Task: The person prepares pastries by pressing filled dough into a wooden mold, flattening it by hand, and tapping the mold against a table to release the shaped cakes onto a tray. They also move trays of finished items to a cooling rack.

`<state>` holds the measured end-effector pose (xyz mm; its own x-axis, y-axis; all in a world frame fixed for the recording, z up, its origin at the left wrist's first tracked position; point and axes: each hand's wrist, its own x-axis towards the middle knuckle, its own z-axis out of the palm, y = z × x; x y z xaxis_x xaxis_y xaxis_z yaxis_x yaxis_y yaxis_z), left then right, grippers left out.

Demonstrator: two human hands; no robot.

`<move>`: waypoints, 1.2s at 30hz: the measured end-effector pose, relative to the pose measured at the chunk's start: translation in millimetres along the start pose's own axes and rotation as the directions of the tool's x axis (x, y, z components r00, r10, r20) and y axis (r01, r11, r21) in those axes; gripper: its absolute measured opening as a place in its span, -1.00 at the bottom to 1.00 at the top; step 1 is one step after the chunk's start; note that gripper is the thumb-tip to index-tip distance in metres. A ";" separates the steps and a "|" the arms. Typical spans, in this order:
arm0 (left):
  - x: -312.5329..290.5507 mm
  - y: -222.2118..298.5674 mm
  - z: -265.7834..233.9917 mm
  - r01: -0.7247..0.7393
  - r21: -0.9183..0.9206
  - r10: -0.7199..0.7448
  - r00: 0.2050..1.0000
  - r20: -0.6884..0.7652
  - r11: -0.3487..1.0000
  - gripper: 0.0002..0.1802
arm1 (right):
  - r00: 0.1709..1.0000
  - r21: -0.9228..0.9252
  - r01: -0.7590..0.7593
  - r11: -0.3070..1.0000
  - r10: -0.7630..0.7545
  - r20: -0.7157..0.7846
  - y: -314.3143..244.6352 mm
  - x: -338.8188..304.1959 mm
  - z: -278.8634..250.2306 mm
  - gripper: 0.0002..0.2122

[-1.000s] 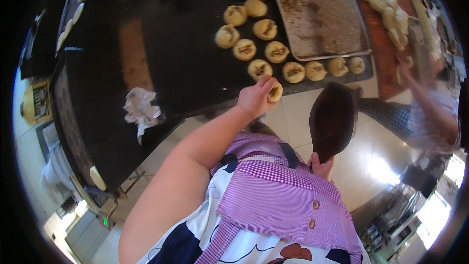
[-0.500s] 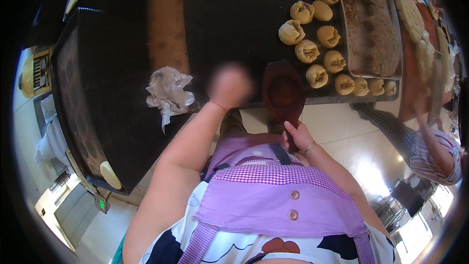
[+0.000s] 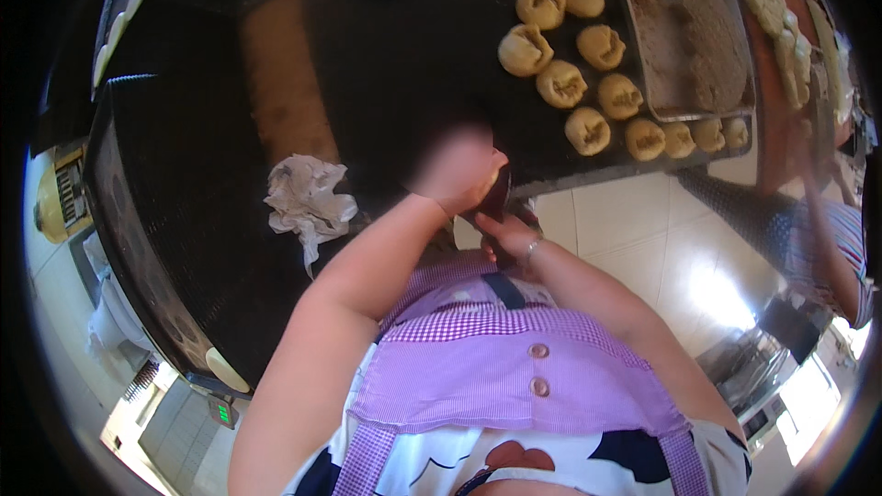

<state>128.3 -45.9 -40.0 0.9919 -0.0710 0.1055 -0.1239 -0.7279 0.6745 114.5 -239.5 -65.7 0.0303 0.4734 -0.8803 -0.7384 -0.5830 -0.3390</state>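
My right hand [image 3: 514, 237] is closed round the handle of a dark reddish-brown wooden mould [image 3: 498, 197], held low by the bench edge, now tilted so that its hollow face is hidden. Over its far end lies my left hand [image 3: 459, 174], partly smeared by motion, its fingers mostly hidden. A pale yellowish bit shows at the left hand's edge; I cannot make out whether it is dough. To the right on the dark bench [image 3: 413, 55], several yellow dough balls [image 3: 587, 131] stand in rows, most with torn tops showing brown filling.
A metal tray [image 3: 680, 116] of brown filling stands at the far right, beside a board with pale dough [image 3: 795, 64]. Crumpled white wrapping [image 3: 308, 202] lies left of my hands, near a brown strip [image 3: 289, 83]. Another person's arm [image 3: 827, 230] shows at the right.
My left hand has moved right onto the mould. The mould has tilted and come left and towards me with my right hand. The view has shifted slightly.
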 end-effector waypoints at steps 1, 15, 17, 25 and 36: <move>2.5 -5.6 0.0 -0.101 0.084 0.102 0.995 -0.003 0.991 -0.72 | 1.000 -0.006 -0.015 1.000 0.015 -0.022 6.2 5.5 -2.5 -0.41; 72.8 69.8 -34.1 0.329 0.389 -0.491 0.739 0.461 0.860 -0.22 | 0.989 0.096 0.086 0.992 -0.097 0.114 -4.5 7.6 -10.1 -0.50; 31.6 38.5 0.3 0.111 0.532 -0.260 0.942 0.214 0.839 -0.22 | 0.984 0.061 0.110 0.992 -0.117 0.132 -6.5 6.7 -10.2 -0.47; 54.8 -2.7 1.1 0.313 0.550 -0.328 0.942 -0.075 0.774 -0.35 | 0.988 0.178 0.085 0.980 -0.106 0.115 -4.7 4.7 -8.0 -0.51; 21.3 39.8 24.2 0.023 0.509 -0.160 0.960 0.228 0.860 -0.20 | 0.979 0.092 0.173 0.981 -0.181 0.091 -0.9 2.3 -3.5 -0.57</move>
<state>145.2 -92.9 -28.7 0.9791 -0.1068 -0.1731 -0.0691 -0.9751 0.2105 117.6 -240.2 -68.6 0.1019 0.6292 -0.7705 -0.7808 -0.4293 -0.4538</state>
